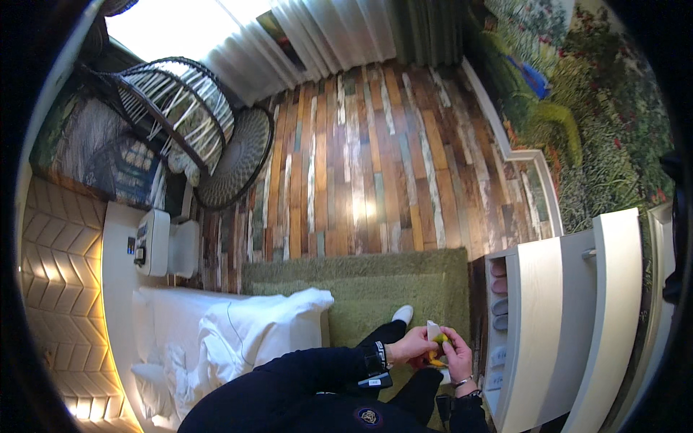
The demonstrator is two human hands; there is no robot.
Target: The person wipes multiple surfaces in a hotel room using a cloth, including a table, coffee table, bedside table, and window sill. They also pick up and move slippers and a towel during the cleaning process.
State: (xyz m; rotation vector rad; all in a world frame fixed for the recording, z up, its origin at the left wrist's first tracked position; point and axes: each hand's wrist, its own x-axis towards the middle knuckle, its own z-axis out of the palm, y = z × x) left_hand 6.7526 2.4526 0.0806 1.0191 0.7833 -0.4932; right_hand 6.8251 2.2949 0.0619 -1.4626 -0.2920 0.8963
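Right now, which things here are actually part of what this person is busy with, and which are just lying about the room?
In hand:
- small white and yellow packet, pinched between both hands
- left hand
- right hand

Just lying about:
- white bed with rumpled duvet
- green rug
- wicker hanging chair
- white nightstand
- open white cabinet holding slippers
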